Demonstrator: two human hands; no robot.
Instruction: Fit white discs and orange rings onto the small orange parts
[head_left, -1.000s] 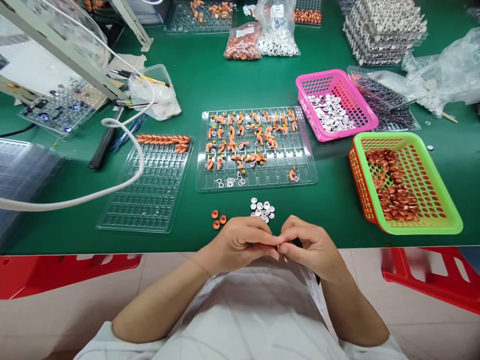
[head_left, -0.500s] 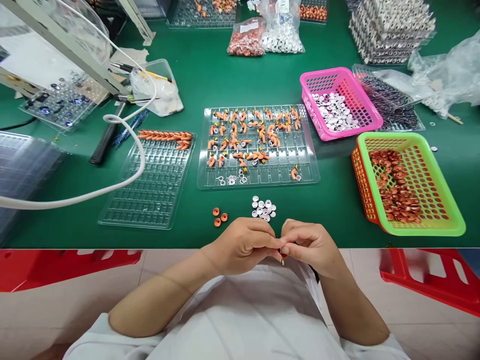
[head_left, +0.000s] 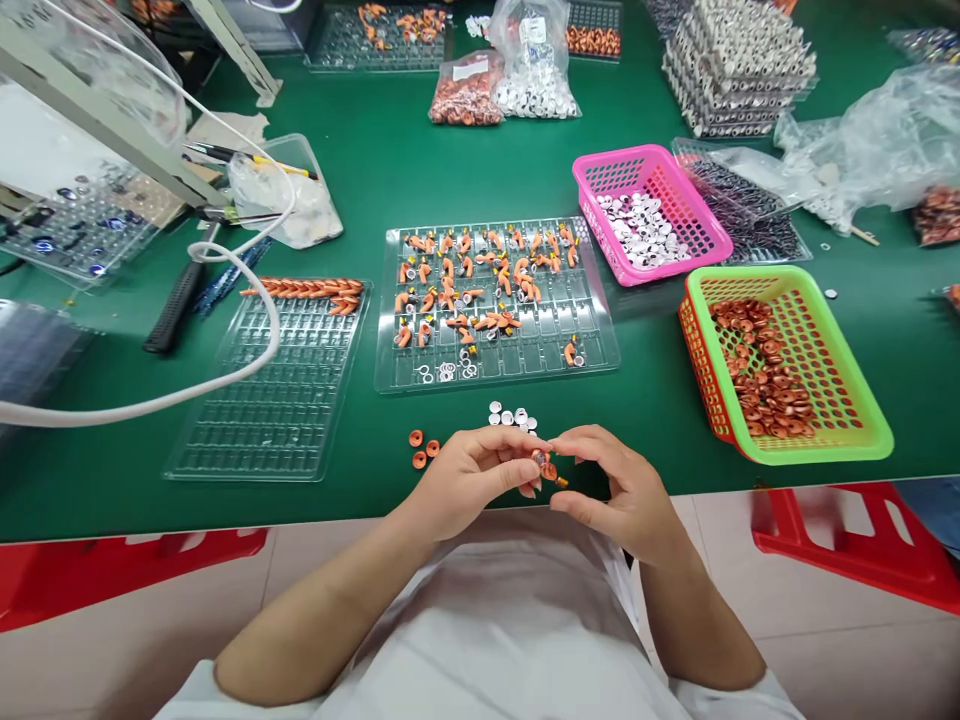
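My left hand pinches a small orange part with a yellow tip between thumb and fingers, at the table's front edge. Thumb and fingers of my right hand are spread around that part; the forefinger comes close to my left fingertips, and I see nothing held in it. Just beyond my hands lies a group of small white discs, partly covered by my left hand. Several orange round pieces sit to the left of it. A clear tray behind them carries many orange curved parts and some white rings.
A green basket of copper-coloured discs stands at right, a pink basket of white discs behind it. Another clear tray lies left, crossed by a white cable. Filled bags and stacked trays stand at the back.
My hands have moved apart: the right thumb and fingers have opened, and the small orange part now shows in my left fingers. The view has shifted slightly.
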